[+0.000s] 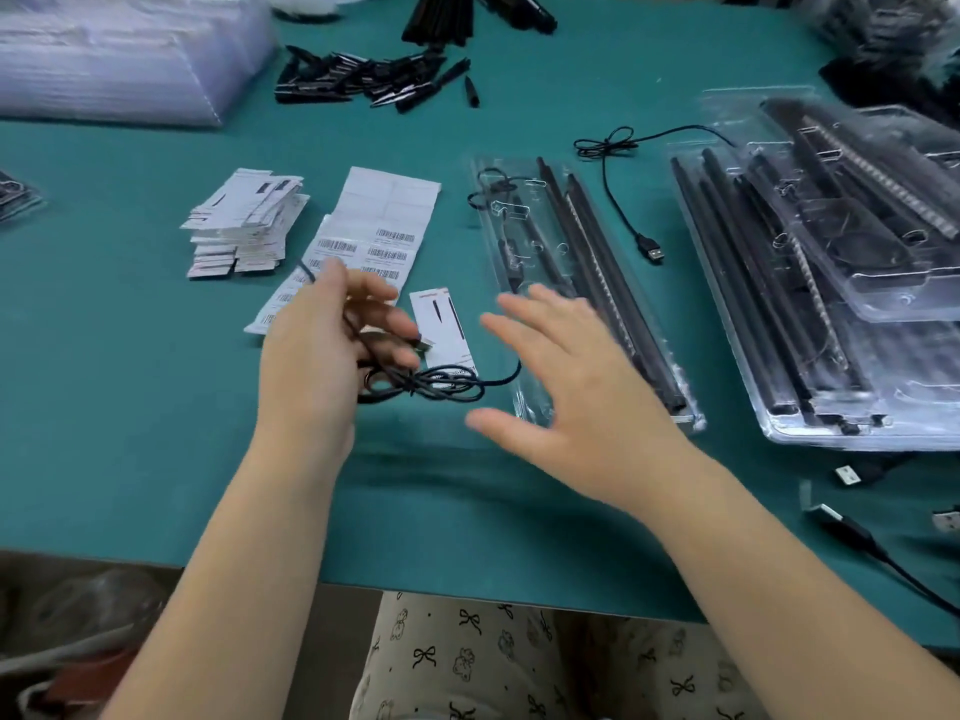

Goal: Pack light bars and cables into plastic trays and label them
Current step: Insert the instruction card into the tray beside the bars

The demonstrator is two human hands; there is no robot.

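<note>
Cable (431, 384) was bunched up in a tied loop, held in the left hand (322, 350), whose fingers (387, 324) were curled round it so the USB end poked out just past the fingertips. The rest of the bundle hung below those fingers, over a small card (447, 330) lying on the green tabletop (130, 407).

Right hand (576, 387) was wide open, holding nothing, with its fingers (524, 309) spread and a bit motion-blurred. It hovered just right of the cable, and its fingertips were over the near end of a clear tray (582, 283).

That tray had two black light bars (608, 272) running lengthwise in it, plus a thin cable tucked in at the far end.

Past the left fingertips sat a sheet of barcode labels (379, 236) and, further left, a messy stack of cards (244, 226). Another loose cable (618, 189) lay beyond the right fingers, between the tray and a pile of filled trays (831, 283) off to the right.
</note>
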